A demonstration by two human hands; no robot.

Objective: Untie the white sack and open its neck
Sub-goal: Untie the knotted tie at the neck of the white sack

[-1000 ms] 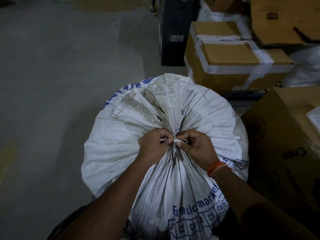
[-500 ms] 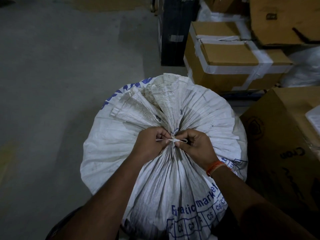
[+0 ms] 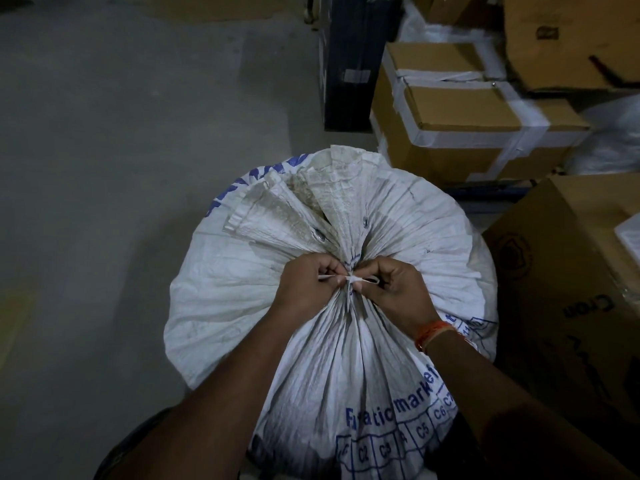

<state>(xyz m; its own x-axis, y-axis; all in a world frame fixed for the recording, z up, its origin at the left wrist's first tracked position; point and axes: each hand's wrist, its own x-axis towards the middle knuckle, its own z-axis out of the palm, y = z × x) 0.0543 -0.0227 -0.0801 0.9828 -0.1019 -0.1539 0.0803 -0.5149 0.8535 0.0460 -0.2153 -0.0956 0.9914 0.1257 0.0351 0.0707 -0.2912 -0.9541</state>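
Note:
A full white woven sack (image 3: 242,292) with blue print stands on the floor below me. Its neck is bunched tight and bound by a thin white tie (image 3: 351,279), with the loose top flaps (image 3: 298,206) fanned out beyond it. My left hand (image 3: 306,282) pinches the left end of the tie. On the other side my right hand (image 3: 398,292), with an orange band at the wrist, pinches the right loop of the tie. Both fists sit knuckle to knuckle at the knot.
A taped cardboard box (image 3: 464,123) and a black box (image 3: 349,64) stand just beyond the sack. A large brown carton (image 3: 568,292) crowds the sack's right side, with more cartons (image 3: 571,39) at the back right. Bare grey floor (image 3: 121,168) lies to the left.
My hands stay at the knot with only small finger shifts on the tie. The neck is still bound.

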